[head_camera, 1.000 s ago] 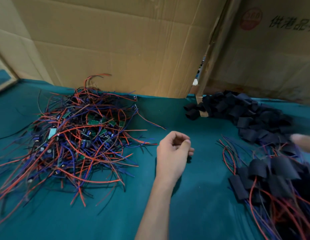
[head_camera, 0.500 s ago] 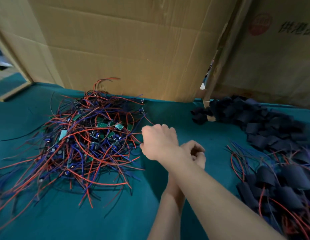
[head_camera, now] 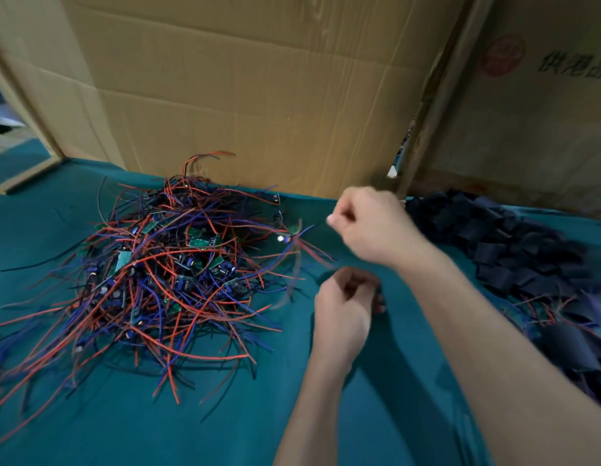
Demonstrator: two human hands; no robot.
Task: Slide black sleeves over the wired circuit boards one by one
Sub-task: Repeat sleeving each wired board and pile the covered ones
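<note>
Toward the left side of the table [head_camera: 225,428], which wears a teal cloth, we see a big tangled heap of wired circuit boards [head_camera: 164,274], small green boards buried among red, blue and black wires that trail out toward the near-left corner. Our right hand [head_camera: 373,227] hangs above the heap's right fringe, fingers curled and thumb and forefinger pinched on what looks like a thin wire. A blurred wired board [head_camera: 285,238] dangles just left of that pinch, its red and blue leads smeared by motion, partly lifted off the heap. Our left hand [head_camera: 342,307] sits nearer to us, just below the right one, fingers curled inward over the cloth. A dark scrap shows at its fingertips, but we cannot tell whether it holds anything. The two hands are near each other and not touching.

Along the right side of the table, loose black sleeves [head_camera: 514,243] lie in a long pile running from the far edge toward us. Nearer the right edge, sleeved boards [head_camera: 568,341] with wires poking out lie heaped together. Two cardboard boxes [head_camera: 258,95] stand along the far edge.
</note>
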